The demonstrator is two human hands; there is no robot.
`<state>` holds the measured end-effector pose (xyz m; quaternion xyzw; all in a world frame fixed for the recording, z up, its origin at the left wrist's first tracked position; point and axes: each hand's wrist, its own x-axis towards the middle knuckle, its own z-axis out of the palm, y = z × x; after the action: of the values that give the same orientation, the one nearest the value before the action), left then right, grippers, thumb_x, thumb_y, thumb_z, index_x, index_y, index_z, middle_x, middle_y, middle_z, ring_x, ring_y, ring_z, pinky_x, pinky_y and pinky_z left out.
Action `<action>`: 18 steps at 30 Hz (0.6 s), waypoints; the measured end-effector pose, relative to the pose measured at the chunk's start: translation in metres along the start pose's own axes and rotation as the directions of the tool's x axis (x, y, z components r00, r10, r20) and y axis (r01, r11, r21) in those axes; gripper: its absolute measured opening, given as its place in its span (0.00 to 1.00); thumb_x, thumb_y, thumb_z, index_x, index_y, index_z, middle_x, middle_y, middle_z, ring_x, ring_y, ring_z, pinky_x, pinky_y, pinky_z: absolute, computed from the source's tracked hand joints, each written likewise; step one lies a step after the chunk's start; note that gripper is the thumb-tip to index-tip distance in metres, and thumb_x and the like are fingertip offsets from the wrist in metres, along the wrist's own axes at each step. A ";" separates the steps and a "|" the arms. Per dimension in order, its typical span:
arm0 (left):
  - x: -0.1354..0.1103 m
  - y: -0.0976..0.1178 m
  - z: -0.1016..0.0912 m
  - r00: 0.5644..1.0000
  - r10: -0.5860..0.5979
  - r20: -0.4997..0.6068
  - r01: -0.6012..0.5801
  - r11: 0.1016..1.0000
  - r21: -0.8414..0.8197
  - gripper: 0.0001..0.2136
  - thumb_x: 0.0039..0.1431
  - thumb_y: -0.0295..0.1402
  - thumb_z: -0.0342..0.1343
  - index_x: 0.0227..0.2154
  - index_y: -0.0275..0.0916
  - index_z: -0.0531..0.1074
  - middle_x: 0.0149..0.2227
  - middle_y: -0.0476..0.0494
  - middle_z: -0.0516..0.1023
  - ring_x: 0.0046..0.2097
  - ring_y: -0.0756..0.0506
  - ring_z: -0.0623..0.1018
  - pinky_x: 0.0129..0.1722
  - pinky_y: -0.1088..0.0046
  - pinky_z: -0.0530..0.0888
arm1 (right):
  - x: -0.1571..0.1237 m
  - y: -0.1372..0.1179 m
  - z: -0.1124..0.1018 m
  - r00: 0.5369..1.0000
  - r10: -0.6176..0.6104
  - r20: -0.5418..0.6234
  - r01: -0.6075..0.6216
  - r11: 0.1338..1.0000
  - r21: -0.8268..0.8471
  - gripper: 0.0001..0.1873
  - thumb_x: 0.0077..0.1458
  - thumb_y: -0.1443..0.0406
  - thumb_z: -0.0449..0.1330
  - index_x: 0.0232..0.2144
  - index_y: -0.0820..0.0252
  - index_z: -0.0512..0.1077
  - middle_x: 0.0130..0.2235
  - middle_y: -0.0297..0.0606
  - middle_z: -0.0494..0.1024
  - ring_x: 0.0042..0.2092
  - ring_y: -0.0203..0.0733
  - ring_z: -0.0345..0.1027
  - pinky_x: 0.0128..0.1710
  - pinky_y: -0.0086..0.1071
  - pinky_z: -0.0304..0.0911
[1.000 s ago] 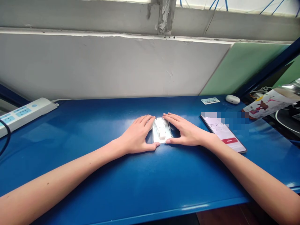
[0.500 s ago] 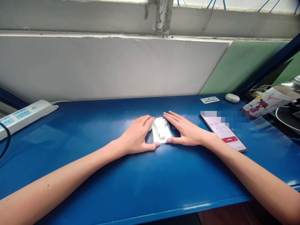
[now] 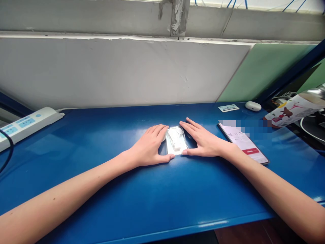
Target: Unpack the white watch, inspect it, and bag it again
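Observation:
A small clear plastic packet (image 3: 175, 140) with white parts inside lies flat on the blue table (image 3: 142, 200). My left hand (image 3: 148, 147) rests palm down at its left side, fingers stretched out, thumb touching the packet's near corner. My right hand (image 3: 201, 139) lies flat at the packet's right side, fingers spread and pointing toward the wall, thumb at the near right corner. Neither hand grips anything.
A phone (image 3: 243, 142) with a lit screen lies right of my right hand. Behind it are a small white card (image 3: 228, 108) and a white earbud case (image 3: 253, 106). A white power strip (image 3: 24, 124) sits at the far left. A printed bottle (image 3: 294, 110) lies at the right edge.
My right hand's fingers have spread slightly and shifted a little to the right. The left hand and the packet stay where they were.

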<state>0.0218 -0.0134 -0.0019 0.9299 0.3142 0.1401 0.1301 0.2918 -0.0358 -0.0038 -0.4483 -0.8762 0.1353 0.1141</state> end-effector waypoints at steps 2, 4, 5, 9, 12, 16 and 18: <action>0.000 -0.001 0.000 1.000 0.008 0.007 -0.008 1.000 0.015 0.42 0.55 0.53 0.59 0.65 0.30 0.56 0.66 0.22 0.60 0.67 0.26 0.60 0.65 0.45 0.60 | 0.000 0.000 0.000 1.000 0.002 0.010 -0.002 1.000 0.008 0.57 0.52 0.39 0.60 0.72 0.63 0.46 0.71 0.55 0.53 0.72 0.66 0.37 0.67 0.60 0.50; 0.000 -0.001 0.000 1.000 0.011 0.015 -0.012 0.999 0.031 0.42 0.56 0.53 0.58 0.66 0.30 0.55 0.66 0.22 0.60 0.67 0.27 0.60 0.65 0.46 0.60 | -0.001 -0.001 -0.002 1.000 0.004 0.021 -0.004 1.000 0.002 0.57 0.53 0.39 0.59 0.71 0.64 0.46 0.71 0.56 0.53 0.72 0.66 0.39 0.67 0.60 0.50; 0.000 -0.001 0.000 1.000 0.011 0.018 -0.012 0.999 0.032 0.42 0.56 0.53 0.58 0.66 0.30 0.55 0.66 0.23 0.60 0.68 0.27 0.60 0.65 0.47 0.60 | -0.001 -0.001 -0.002 1.000 0.005 0.029 -0.005 1.000 -0.002 0.56 0.53 0.38 0.58 0.71 0.66 0.47 0.71 0.56 0.53 0.72 0.66 0.40 0.67 0.60 0.50; -0.001 -0.001 0.000 1.000 0.014 0.020 -0.015 1.000 0.014 0.42 0.57 0.54 0.58 0.66 0.30 0.55 0.66 0.23 0.60 0.68 0.27 0.60 0.65 0.47 0.60 | -0.001 -0.002 -0.004 1.000 0.003 0.024 -0.003 1.000 -0.004 0.55 0.54 0.39 0.59 0.71 0.65 0.48 0.70 0.55 0.54 0.71 0.65 0.43 0.67 0.59 0.50; -0.001 -0.001 -0.001 0.999 0.009 0.031 -0.010 1.000 0.022 0.41 0.59 0.55 0.56 0.67 0.30 0.54 0.67 0.24 0.59 0.68 0.28 0.59 0.65 0.47 0.59 | -0.001 -0.001 -0.004 1.000 -0.003 0.009 0.003 1.000 0.000 0.55 0.53 0.39 0.59 0.71 0.63 0.48 0.70 0.55 0.55 0.71 0.65 0.43 0.67 0.59 0.51; -0.001 -0.002 0.000 1.000 0.011 0.027 -0.012 0.999 0.031 0.40 0.60 0.55 0.55 0.67 0.32 0.54 0.67 0.24 0.60 0.68 0.28 0.59 0.65 0.46 0.59 | -0.001 0.000 -0.004 1.000 0.007 0.018 -0.007 1.000 0.009 0.57 0.52 0.39 0.60 0.71 0.64 0.46 0.71 0.55 0.54 0.72 0.66 0.42 0.67 0.60 0.51; -0.001 -0.002 0.000 1.000 0.019 0.022 -0.020 0.999 0.036 0.41 0.59 0.54 0.56 0.67 0.32 0.54 0.67 0.24 0.60 0.68 0.28 0.60 0.65 0.46 0.59 | -0.001 0.000 -0.004 0.999 0.022 0.024 -0.022 1.000 0.014 0.59 0.51 0.38 0.61 0.71 0.64 0.46 0.71 0.56 0.54 0.72 0.65 0.41 0.67 0.59 0.51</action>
<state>0.0203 -0.0128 -0.0028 0.9366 0.3062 0.1257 0.1155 0.2936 -0.0360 -0.0001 -0.4554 -0.8716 0.1480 0.1053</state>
